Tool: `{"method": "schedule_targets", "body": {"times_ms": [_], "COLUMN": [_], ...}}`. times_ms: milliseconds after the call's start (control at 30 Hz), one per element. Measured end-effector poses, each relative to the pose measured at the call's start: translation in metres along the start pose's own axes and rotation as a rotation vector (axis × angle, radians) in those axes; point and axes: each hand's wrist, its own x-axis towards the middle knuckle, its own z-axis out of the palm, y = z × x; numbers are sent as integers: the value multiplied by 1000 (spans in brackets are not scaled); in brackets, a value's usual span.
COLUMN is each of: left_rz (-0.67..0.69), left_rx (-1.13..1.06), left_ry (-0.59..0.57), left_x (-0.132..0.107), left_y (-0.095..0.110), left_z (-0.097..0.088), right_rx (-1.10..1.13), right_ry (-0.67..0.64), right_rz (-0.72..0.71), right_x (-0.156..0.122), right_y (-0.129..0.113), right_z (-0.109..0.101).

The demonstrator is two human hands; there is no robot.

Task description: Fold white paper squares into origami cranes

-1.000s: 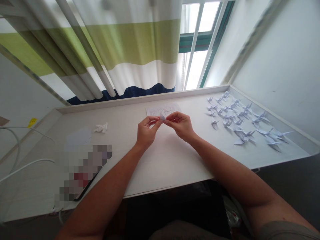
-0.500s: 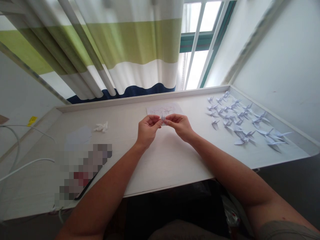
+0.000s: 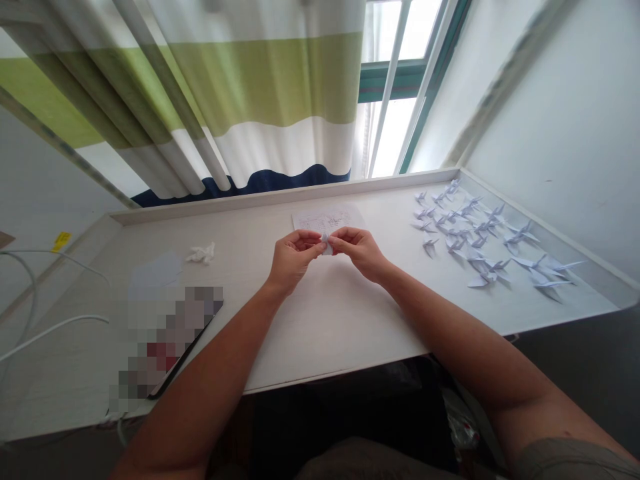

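Between my two hands is a small folded piece of white paper [image 3: 327, 245], pinched from both sides. My left hand [image 3: 294, 259] grips its left edge with thumb and fingers closed. From the right, my right hand [image 3: 364, 253] pinches the same paper. Fingertips cover much of it, so its exact folds are hard to see. Just beyond the hands, a sheet with printed or written marks [image 3: 330, 217] lies flat on the white desk [image 3: 340, 320]. Several folded paper cranes [image 3: 473, 230] stand grouped on the desk to the right.
At the left lie a crumpled white tissue [image 3: 201, 254], pale paper sheets [image 3: 156, 273] and a dark-edged device [image 3: 183, 357] with a blurred-out surface. White cables [image 3: 55, 333] run in from the left edge. A raised rim [image 3: 240, 200] borders the desk below a striped curtain [image 3: 270, 80].
The folded paper has turned slightly between my fingertips, and more of its lower part shows below them. Both hands stay in nearly the same place.
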Motion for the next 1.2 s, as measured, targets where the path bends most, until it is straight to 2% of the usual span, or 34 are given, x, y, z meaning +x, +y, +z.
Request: {"method": "schedule_targets", "body": {"times_ms": [133,233,300,367,500,633,733,833,1033,1200], "left_rz": [-67,-129,-124,-110,-121,-119,-131,-134,-143,-170], "left_rx": [-45,-52,-20,19,49,68,78,82,107,129], "left_ry": [-19,-107,-160,-163,-139,-143,-130,-130,-160,-153], "left_x": [-1,-3,-4,-4,-2,0,1,1,0,0], "left_y": [2,1,-2,-4,-6,-5,-5,-6,-9,-10], "left_z": [-1,1,1,1,-1,-4,-5,-6,-6,-6], "right_rx": [-20,-26,-49,-132,-440,-687,-818,-895,-877,-911], "right_ry": [23,33,31,56,117,55,46,23,18,-38], "right_rz": [-36,-53,-58,-89,-318,-566,-655,-665,-671,-674], "right_x": [0,0,1,0,-1,-1,-1,-1,-2,-1], "right_y": [0,2,5,8,8,7,7,7,3,2], "right_z": [1,1,1,1,-3,-9,-13,-13,-12,-16]}}
